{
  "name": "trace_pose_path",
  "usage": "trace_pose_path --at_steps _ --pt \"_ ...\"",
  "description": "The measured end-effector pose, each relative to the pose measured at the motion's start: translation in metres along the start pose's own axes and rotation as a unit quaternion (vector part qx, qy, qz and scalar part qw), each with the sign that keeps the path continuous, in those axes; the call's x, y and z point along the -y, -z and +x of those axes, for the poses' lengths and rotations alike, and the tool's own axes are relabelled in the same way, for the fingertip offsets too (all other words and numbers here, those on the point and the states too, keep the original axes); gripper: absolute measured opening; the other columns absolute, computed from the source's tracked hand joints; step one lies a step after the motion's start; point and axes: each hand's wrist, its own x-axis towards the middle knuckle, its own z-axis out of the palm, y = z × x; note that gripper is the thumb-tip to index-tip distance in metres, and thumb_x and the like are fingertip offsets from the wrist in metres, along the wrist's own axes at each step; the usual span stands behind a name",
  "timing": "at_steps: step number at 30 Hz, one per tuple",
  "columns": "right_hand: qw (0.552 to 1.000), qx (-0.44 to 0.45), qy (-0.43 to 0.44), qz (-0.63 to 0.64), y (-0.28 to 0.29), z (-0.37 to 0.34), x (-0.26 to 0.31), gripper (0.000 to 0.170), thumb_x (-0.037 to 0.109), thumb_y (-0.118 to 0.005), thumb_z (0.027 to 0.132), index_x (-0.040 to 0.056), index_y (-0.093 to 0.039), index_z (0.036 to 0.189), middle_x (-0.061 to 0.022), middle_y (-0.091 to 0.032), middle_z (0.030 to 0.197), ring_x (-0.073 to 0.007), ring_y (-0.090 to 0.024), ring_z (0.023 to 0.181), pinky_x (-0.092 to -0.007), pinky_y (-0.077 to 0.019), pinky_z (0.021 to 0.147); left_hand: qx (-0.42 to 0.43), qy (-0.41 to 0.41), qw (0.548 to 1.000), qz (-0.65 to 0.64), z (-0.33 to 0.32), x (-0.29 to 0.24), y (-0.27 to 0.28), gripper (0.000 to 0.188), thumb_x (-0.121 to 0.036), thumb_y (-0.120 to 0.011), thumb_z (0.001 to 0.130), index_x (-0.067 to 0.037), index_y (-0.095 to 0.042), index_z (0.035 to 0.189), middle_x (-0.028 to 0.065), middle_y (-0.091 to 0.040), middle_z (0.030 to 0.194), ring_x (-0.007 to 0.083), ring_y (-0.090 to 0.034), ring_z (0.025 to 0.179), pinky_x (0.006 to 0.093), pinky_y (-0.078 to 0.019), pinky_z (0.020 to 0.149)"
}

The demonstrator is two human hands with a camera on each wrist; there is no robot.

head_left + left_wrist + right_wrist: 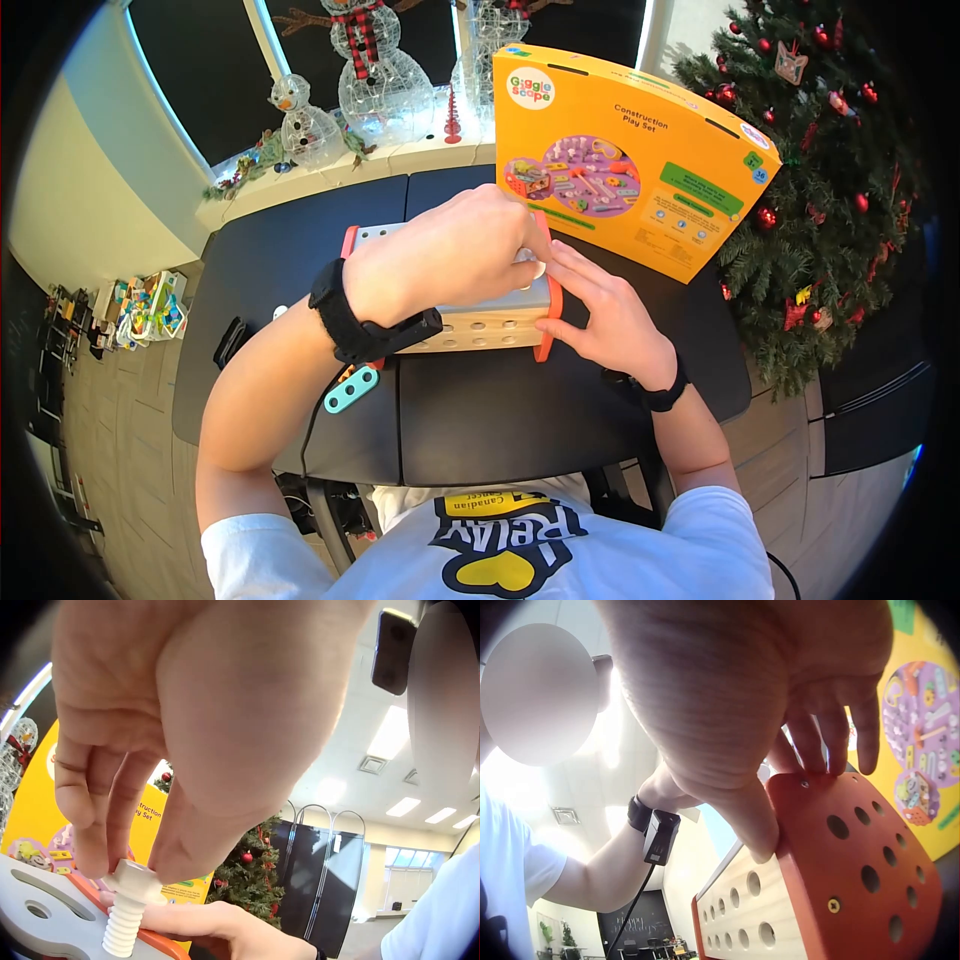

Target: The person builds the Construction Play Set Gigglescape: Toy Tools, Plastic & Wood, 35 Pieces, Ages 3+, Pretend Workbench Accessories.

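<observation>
In the head view, a toy workbench box stands on the table, with a grey top (505, 302), pale wooden sides (478, 334) full of holes, and red end panels (862, 862). My left hand (450, 245) is over its right end and pinches a white plastic bolt (129, 907) by the head between fingertips and thumb. The bolt points threads-down at the grey slotted top (45, 911). My right hand (612, 315) rests against the right red panel. Its fingers lie nearly straight along the panel's top edge, and its thumb (754, 832) touches the front corner.
A yellow Construction Play Set box (640, 160) stands behind at the right, close to a decorated tree (810, 200). A turquoise strip with holes (351, 390) lies on the black table (480, 410), near my left forearm. Lit snowmen (385, 90) line the sill.
</observation>
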Motion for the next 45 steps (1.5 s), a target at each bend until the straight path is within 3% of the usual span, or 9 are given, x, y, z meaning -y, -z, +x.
trace_pose_path --at_steps 6,12,15,21,30,33,36,39,45 --pt "1.0 -0.006 -0.002 0.004 -0.003 0.0 -0.002 0.069 0.023 -0.085 0.083 0.0021 -0.058 0.144 -0.022 -0.054 0.151 -0.0354 -0.052 0.141 -0.0418 -0.0488 0.111 -0.015 0.022 0.999 0.025 0.006 0.002 -0.011 0.02 0.0 -0.068 0.083 -0.001 -0.072 0.103 0.0217 -0.074 0.096 0.0407 -0.071 0.09 0.0448 -0.057 0.081" --pt "1.0 0.001 -0.013 0.011 0.0 0.0 -0.001 0.069 0.022 -0.085 0.083 0.0032 -0.059 0.144 -0.0213 -0.055 0.151 -0.0352 -0.052 0.141 -0.042 -0.0488 0.111 -0.011 -0.032 0.999 -0.035 0.002 0.009 -0.011 0.033 0.008 -0.066 0.08 -0.001 -0.067 0.112 0.0202 -0.073 0.1 0.0425 -0.069 0.099 0.0471 -0.055 0.083" --pt "1.0 -0.008 -0.001 0.01 -0.001 0.001 0.001 0.07 0.022 -0.085 0.083 0.0033 -0.058 0.144 -0.0209 -0.055 0.151 -0.0349 -0.052 0.141 -0.0421 -0.0489 0.111 -0.08 -0.071 0.994 -0.025 0.002 0.006 -0.012 0.027 0.005 -0.068 0.081 -0.001 -0.07 0.107 0.018 -0.071 0.098 0.0421 -0.069 0.095 0.0461 -0.055 0.081" --pt "1.0 -0.003 -0.002 0.002 -0.002 0.0 -0.003 0.072 0.021 -0.085 0.082 0.0042 -0.057 0.146 -0.0208 -0.054 0.152 -0.0348 -0.052 0.141 -0.0419 -0.049 0.111 -0.01 0.015 0.995 0.099 0.004 -0.006 -0.011 0.018 0.003 -0.073 0.081 0.001 -0.075 0.099 0.0182 -0.07 0.1 0.0401 -0.069 0.092 0.0454 -0.0553 0.079" --pt "1.0 0.001 -0.012 0.01 -0.003 -0.001 -0.004 0.071 0.021 -0.085 0.083 0.0066 -0.057 0.146 -0.0204 -0.053 0.153 -0.0352 -0.052 0.141 -0.042 -0.0507 0.11 -0.002 -0.063 0.997 -0.035 0.006 0.007 -0.004 0.016 0.0 -0.073 0.082 0.001 -0.073 0.097 0.0191 -0.071 0.096 0.0407 -0.069 0.092 0.0454 -0.0555 0.08" --pt "1.0 -0.004 -0.001 0.007 -0.004 0.0 -0.004 0.071 0.021 -0.085 0.082 0.0063 -0.057 0.146 -0.0195 -0.053 0.153 -0.0352 -0.052 0.141 -0.0421 -0.0508 0.11 -0.058 -0.029 0.995 0.07 0.005 -0.002 -0.008 0.014 -0.007 -0.072 0.086 -0.001 -0.073 0.098 0.0197 -0.071 0.095 0.0399 -0.07 0.092 0.0456 -0.0555 0.078" --pt "1.0 -0.005 0.002 0.003 -0.003 0.0 -0.004 0.071 0.021 -0.085 0.082 0.0057 -0.057 0.145 -0.0187 -0.053 0.154 -0.0352 -0.052 0.141 -0.0422 -0.0507 0.11 0.078 0.083 0.974 0.197 0.014 -0.013 -0.01 0.013 -0.012 -0.069 0.09 -0.002 -0.073 0.098 0.0192 -0.071 0.096 0.0389 -0.07 0.091 0.0461 -0.0553 0.077" --pt "1.0 -0.002 -0.003 0.006 -0.004 0.0 -0.003 0.071 0.021 -0.085 0.082 0.0052 -0.057 0.145 -0.019 -0.053 0.154 -0.0352 -0.052 0.141 -0.0421 -0.0507 0.11 0.07 0.069 0.974 0.204 0.015 -0.012 -0.012 0.012 -0.008 -0.072 0.087 -0.001 -0.073 0.095 0.0188 -0.071 0.095 0.0382 -0.071 0.091 0.0464 -0.0557 0.08" --pt "1.0 0.002 -0.009 0.011 -0.003 -0.001 -0.005 0.071 0.021 -0.085 0.082 0.0049 -0.057 0.145 -0.0206 -0.053 0.153 -0.0355 -0.052 0.141 -0.0422 -0.0505 0.11 0.06 -0.09 0.993 0.039 0.009 0.02 -0.008 0.017 -0.003 -0.071 0.084 0.002 -0.074 0.1 0.0184 -0.071 0.096 0.04 -0.069 0.094 0.0483 -0.0555 0.084"
